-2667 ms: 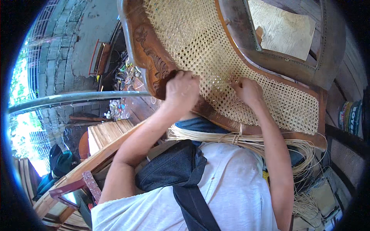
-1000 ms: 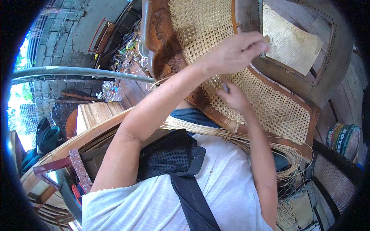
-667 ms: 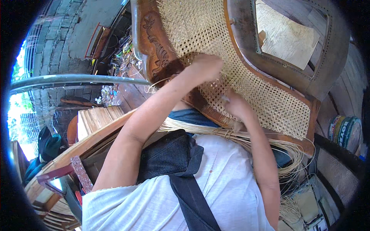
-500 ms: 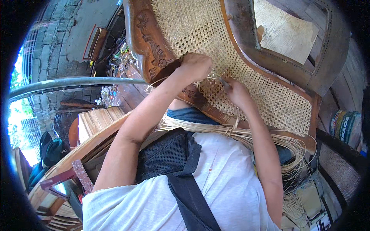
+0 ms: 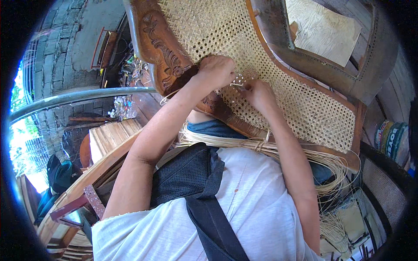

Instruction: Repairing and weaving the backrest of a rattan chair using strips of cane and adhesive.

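Note:
A wooden chair lies tilted in front of me, with a carved brown frame (image 5: pixel 161 48) and a pale woven cane panel (image 5: pixel 305 108). My left hand (image 5: pixel 215 71) rests on the panel near the carved rail, fingers pinched on a thin cane strand (image 5: pixel 237 85). My right hand (image 5: pixel 261 93) sits just to its right, fingertips closed on the same strand at the weave. The two hands almost touch. A bundle of loose cane strands (image 5: pixel 283 152) lies across my lap below the frame.
A black sling bag (image 5: pixel 187 174) hangs over my white shirt. A grey metal rail (image 5: pixel 78 98) and stacked wooden slats (image 5: pixel 109 137) are at the left. A second chair frame with a pale board (image 5: pixel 322 30) stands behind. Coloured tins (image 5: pixel 392 139) sit at right.
My left hand had swung up and right across the panel, drawing the strand, then came back down. Now both hands are close together at the weave.

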`<state>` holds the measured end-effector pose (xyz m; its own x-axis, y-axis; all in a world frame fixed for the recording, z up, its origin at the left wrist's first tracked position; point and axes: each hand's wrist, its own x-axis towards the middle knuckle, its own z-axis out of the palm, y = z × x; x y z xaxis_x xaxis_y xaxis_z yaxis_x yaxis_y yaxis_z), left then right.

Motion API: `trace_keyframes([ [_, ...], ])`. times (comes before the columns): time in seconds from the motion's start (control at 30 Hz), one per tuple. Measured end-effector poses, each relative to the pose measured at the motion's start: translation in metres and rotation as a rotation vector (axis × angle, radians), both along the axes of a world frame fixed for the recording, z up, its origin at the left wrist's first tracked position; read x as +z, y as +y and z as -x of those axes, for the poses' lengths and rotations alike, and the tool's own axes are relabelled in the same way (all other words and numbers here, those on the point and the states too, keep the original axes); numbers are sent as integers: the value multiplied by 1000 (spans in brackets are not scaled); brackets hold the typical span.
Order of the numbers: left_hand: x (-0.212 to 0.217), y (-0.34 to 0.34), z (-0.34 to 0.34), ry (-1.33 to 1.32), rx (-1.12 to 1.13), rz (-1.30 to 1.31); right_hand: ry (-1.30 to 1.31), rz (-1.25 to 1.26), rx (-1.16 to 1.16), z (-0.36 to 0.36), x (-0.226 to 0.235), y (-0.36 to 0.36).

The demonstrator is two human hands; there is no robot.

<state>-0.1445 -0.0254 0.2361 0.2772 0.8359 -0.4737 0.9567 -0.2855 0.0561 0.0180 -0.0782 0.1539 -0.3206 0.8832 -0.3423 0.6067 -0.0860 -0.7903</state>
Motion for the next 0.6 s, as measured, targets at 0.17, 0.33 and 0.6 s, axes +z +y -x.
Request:
trace_keyframes([
  [0.17,-7,-6,1,-12,-36,-126,-18,45,-21,15,-11,2],
  [0.33,-17,-12,2,49,-144,-156,104,116,-36,6,-18,6],
  [0.6,-15,-25,-12,67,-195,-166,51,43,-54,6,-19,8],
])
